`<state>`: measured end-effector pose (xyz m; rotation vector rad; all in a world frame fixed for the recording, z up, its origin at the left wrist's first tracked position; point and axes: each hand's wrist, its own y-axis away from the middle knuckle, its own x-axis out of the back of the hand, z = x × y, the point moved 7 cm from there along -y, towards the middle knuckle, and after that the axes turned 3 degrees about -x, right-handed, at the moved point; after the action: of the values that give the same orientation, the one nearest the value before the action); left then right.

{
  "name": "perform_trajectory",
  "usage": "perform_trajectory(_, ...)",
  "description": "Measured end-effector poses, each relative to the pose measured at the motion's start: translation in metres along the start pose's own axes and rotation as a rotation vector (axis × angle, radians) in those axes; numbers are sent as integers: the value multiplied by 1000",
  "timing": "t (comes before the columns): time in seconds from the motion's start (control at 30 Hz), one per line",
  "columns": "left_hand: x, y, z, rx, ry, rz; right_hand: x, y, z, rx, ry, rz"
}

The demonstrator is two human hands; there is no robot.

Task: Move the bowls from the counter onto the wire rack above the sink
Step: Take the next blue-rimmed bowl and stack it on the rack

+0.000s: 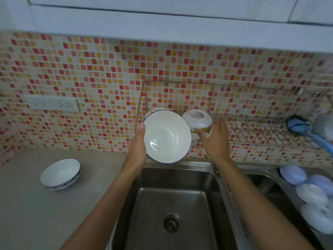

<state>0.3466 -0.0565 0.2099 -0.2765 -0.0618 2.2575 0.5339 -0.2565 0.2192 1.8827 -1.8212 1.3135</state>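
My left hand (139, 141) grips the left rim of a large white bowl with a thin dark rim (166, 137), tilted so its inside faces me, held up at the left end of the wire rack (261, 132). Behind it another white bowl (156, 110) peeks out on the rack. An upside-down patterned bowl (197, 119) rests on the rack just right of it. My right hand (215, 138) is open with fingers spread, right beside that upside-down bowl. A blue-patterned white bowl (60, 174) stands upright on the grey counter (27, 204) at the left.
A steel sink (173, 204) lies below the rack. A blue-handled brush (306, 129) lies at the rack's right end. Several pale blue and white round lids or dishes (310, 188) sit at the right of the sink. A socket strip (52, 104) is on the tiled wall.
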Motion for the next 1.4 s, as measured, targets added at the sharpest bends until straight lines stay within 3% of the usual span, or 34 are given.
perform_trajectory(0.1,-20,-13,14,-73,-62,4,-14,1,13,45,168,-69)
perform_trajectory(0.3,-62,-46,46,-215,-245,-13,-21,1,15,106,337,1)
perform_trajectory(0.7,-139,-103,75,-556,-602,-68,-20,4,18,165,320,43)
perform_trajectory(1.0,-166,-101,37,-928,-1033,-215,-18,6,15,170,329,73)
perform_trajectory(1.17,-175,-100,18,-961,-1226,-323,-19,6,15,159,326,80)
perform_trajectory(1.4,-180,-97,2,-999,-1281,-403,-20,5,14,152,364,80)
